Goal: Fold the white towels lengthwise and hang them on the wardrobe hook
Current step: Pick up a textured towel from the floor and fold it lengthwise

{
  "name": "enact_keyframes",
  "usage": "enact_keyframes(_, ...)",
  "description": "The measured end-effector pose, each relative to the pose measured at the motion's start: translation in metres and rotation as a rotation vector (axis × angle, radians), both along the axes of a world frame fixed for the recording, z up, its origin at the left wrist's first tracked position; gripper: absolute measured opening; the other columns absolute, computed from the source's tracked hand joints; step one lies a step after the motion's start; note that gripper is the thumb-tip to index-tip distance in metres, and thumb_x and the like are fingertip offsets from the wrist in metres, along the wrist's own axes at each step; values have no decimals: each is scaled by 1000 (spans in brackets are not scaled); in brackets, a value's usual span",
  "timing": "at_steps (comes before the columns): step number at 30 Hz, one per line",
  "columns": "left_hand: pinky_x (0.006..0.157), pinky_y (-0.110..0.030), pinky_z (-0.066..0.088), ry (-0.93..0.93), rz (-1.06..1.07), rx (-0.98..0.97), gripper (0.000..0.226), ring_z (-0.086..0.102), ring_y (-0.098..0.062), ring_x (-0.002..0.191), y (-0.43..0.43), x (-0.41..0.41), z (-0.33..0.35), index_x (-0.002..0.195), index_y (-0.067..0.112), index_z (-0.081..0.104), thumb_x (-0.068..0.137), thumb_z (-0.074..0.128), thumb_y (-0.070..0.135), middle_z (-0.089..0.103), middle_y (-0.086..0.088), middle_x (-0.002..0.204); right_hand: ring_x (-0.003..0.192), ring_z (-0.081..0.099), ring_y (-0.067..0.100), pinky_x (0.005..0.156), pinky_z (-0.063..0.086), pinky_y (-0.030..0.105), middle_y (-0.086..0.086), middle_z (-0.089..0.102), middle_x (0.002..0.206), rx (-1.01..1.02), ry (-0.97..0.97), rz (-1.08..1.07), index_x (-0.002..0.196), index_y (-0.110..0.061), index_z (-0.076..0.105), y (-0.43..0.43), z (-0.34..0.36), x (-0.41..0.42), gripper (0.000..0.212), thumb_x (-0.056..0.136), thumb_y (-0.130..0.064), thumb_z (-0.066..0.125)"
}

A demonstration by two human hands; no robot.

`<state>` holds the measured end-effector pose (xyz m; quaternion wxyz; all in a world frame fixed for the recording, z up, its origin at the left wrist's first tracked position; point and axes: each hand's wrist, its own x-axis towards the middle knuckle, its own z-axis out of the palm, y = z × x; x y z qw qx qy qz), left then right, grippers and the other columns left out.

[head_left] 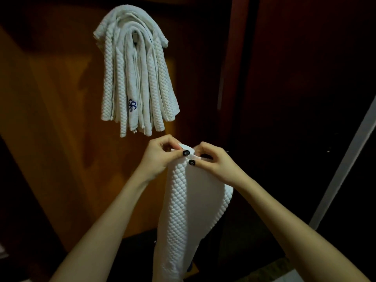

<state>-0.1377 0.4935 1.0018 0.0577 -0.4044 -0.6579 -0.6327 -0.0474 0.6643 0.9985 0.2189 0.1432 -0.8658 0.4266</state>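
Note:
A white waffle-textured towel point(189, 208) hangs down from both my hands, doubled lengthwise with its top corners pinched together. My left hand point(160, 155) grips the top edge from the left. My right hand point(213, 161) pinches the same edge from the right, almost touching the left. Above and to the left, several folded white towels point(134, 78) drape over the wardrobe hook point(134, 36), which is mostly hidden under them. One hung towel bears a blue embroidered logo point(132, 105). The held towel's top sits just below the hung bundle's lower ends.
The brown wooden wardrobe panel point(61, 119) carries the hook. A dark wooden door or panel point(305, 78) fills the right side. A pale diagonal frame strip point(345, 167) runs along the far right. Pale floor point(270, 271) shows at the bottom.

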Motion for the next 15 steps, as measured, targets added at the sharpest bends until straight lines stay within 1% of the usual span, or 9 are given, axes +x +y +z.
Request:
enact_keyframes(1, 66, -14, 49, -4, 8, 13, 23, 60, -1, 71, -2, 0, 0, 66, 16, 61, 71, 76, 0, 65, 3, 76, 83, 61, 15, 75, 49, 34, 8, 64, 89, 5, 47, -9, 82, -5, 59, -2, 1, 1, 15, 90, -16, 67)
enact_keyframes(2, 66, -14, 49, -7, 11, 23, 22, 60, -1, 71, -4, -1, 0, 67, 16, 62, 72, 75, -1, 65, 6, 74, 75, 59, 15, 69, 47, 33, 8, 63, 82, 18, 101, -23, 81, -4, 60, -4, 2, 1, 16, 91, -15, 67)
enact_keyframes(4, 70, -14, 51, -26, -27, 33, 20, 62, -2, 74, -11, -3, -3, 69, 19, 65, 74, 74, 1, 68, 8, 74, 73, 60, 14, 65, 47, 33, 7, 64, 80, 45, 187, -55, 79, -3, 59, -7, 0, 3, 17, 91, -14, 66)
enact_keyframes(6, 71, -16, 52, -81, -89, 43, 16, 64, -3, 79, -17, -3, -6, 72, 25, 71, 75, 73, 9, 70, 9, 79, 78, 63, 17, 69, 51, 37, 7, 66, 86, 17, 220, -76, 79, -2, 59, -10, -2, 5, 16, 91, -10, 66)
enact_keyframes(8, 70, -15, 51, -121, -121, 51, 12, 65, -3, 81, -21, -2, -9, 76, 29, 73, 72, 73, 17, 71, 8, 82, 83, 65, 18, 74, 53, 39, 6, 68, 89, -29, 201, -79, 79, 0, 58, -10, -3, 5, 15, 90, -8, 66)
enact_keyframes(11, 69, -15, 51, -146, -141, 50, 11, 66, -4, 81, -23, -3, -13, 77, 28, 73, 70, 74, 19, 72, 6, 83, 85, 66, 17, 76, 54, 40, 6, 69, 90, -9, 170, -57, 79, -2, 59, -7, -2, 7, 15, 90, -9, 66)
enact_keyframes(13, 71, -17, 51, -184, -181, 32, 14, 67, -8, 84, -25, -4, -14, 81, 25, 75, 69, 76, 18, 73, 3, 86, 85, 67, 17, 76, 55, 38, 6, 69, 89, -2, 154, -43, 80, -5, 61, -2, 0, 10, 13, 90, -10, 67)
enact_keyframes(15, 72, -18, 52, -190, -202, 11, 16, 68, -9, 86, -25, -4, -14, 81, 23, 75, 67, 77, 16, 73, 1, 87, 86, 67, 13, 77, 54, 30, 4, 70, 89, -44, 132, -23, 79, -4, 61, 3, 2, 12, 12, 90, -8, 67)
